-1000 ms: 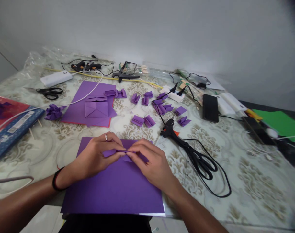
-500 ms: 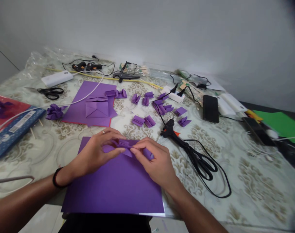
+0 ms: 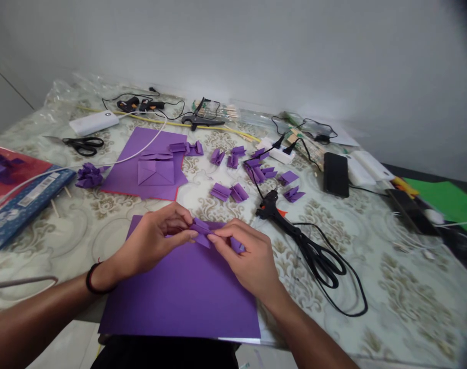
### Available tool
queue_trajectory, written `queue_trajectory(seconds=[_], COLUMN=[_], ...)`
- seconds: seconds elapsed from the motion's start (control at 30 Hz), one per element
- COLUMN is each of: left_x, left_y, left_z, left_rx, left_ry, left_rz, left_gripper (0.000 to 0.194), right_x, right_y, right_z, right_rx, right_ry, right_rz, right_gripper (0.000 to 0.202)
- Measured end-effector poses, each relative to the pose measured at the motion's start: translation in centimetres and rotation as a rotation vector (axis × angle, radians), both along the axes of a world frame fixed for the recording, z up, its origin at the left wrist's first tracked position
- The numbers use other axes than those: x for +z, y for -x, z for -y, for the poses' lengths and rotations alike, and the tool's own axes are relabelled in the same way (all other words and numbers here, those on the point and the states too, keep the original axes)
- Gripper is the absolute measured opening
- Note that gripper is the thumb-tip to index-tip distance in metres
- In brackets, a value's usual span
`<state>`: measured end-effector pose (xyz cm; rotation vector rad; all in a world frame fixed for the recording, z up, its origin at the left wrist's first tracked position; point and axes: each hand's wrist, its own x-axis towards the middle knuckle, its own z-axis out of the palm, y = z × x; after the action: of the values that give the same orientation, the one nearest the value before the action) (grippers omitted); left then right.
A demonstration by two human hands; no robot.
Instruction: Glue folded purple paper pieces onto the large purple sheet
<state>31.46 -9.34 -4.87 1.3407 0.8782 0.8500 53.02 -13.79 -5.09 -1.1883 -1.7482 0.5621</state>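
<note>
Two hands share one folded purple paper piece: the left hand pinches its left end between thumb and fingers, and the right hand pinches the right end. Below them, a purple sheet reaches the near edge of the worktop. Patterned surface shows between its far edge and the small folded papers. A glue gun lies just beyond the right hand, bounding the room there.

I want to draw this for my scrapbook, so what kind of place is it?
Probably a craft table, maybe in a home: I can see folded purple paper pieces, scissors with black handles and a glue gun.
</note>
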Motion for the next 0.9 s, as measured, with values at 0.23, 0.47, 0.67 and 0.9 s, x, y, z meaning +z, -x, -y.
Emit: queue_trajectory(seconds=[0.23, 0.47, 0.67, 0.9], left_x=[0.41, -0.29, 0.03, 0.52], left_y=[0.06, 0.08, 0.35, 0.36], left_z=[-0.02, 0.01, -0.23, -0.21], left_rx=[-0.018, -0.035, -0.137, -0.108], left_ry=[-0.018, -0.159, -0.350, -0.300], left_rz=[0.001, -0.027, -0.242, -0.210], left_gripper=[0.015, 0.029, 0.011, 0.014], right_x=[-0.18, -0.53, -0.39, -0.23], right_y=[0.01, -0.04, 0.02, 0.14], right_z=[-0.04, -0.11, 0.03, 0.22], right_rx=[0.034, 0.055, 0.077, 0.066], right_ry=[-0.027, -0.069, -0.091, -0.136], right_rz=[0.021, 0.033, 0.045, 0.052], right_gripper=[0.005, 0.008, 0.009, 0.009])
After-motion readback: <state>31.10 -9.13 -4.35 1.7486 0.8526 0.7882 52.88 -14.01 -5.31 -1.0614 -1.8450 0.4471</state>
